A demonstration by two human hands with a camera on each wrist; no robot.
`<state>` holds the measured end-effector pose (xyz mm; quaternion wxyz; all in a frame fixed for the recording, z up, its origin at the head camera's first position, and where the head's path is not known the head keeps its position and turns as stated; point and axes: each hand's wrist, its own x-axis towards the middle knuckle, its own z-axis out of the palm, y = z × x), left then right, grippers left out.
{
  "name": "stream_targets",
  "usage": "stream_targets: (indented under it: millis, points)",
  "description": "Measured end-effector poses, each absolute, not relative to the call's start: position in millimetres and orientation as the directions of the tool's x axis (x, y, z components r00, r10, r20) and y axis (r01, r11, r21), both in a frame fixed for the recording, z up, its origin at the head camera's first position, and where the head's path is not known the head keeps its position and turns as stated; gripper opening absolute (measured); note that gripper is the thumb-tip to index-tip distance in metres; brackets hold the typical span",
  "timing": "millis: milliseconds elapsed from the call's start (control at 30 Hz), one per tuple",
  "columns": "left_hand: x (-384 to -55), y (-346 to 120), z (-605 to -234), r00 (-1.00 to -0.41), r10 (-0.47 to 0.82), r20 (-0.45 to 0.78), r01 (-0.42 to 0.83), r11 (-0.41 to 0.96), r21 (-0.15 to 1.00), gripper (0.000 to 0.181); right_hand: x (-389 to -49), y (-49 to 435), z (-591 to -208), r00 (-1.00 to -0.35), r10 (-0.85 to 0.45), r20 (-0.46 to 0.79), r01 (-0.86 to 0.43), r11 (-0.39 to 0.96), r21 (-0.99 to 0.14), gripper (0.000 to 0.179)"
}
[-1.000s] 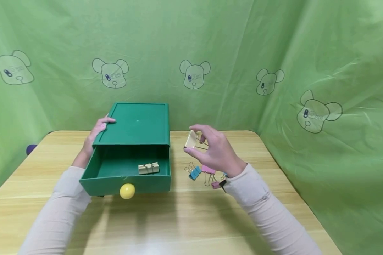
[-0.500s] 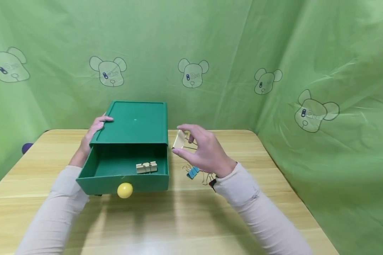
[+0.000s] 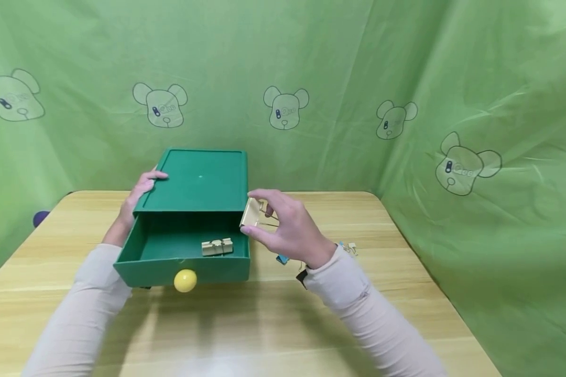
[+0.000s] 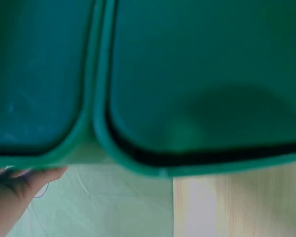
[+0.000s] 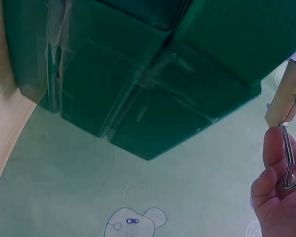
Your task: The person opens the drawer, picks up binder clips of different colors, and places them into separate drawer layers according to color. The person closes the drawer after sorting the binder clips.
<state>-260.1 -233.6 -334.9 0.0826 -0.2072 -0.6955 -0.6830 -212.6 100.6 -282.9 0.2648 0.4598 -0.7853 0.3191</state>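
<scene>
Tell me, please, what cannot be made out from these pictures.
Head view: some loose clips, partly hidden by the right hand.
Head view: far end of the drawer, covered by the casing.
Left wrist view: left hand, cut off by the left edge.
Right wrist view: held cream clip, cut off by the right edge.

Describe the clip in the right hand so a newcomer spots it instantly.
Find the green drawer box. By its open drawer's right edge, the right hand pinches a cream binder clip. It alone among the clips in view is held aloft.
</scene>
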Motion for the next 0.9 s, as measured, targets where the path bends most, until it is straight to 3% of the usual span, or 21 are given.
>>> stream_targets:
  millis: [900]
  points:
    - [-257.6,-232.8,-334.2,-0.9,0.174,0.401,0.403,-0.022,0.915,0.031,-208.1,66.2,-273.9,-0.322,-0.638,0.699,-0.942,0.287,-0.173,0.053]
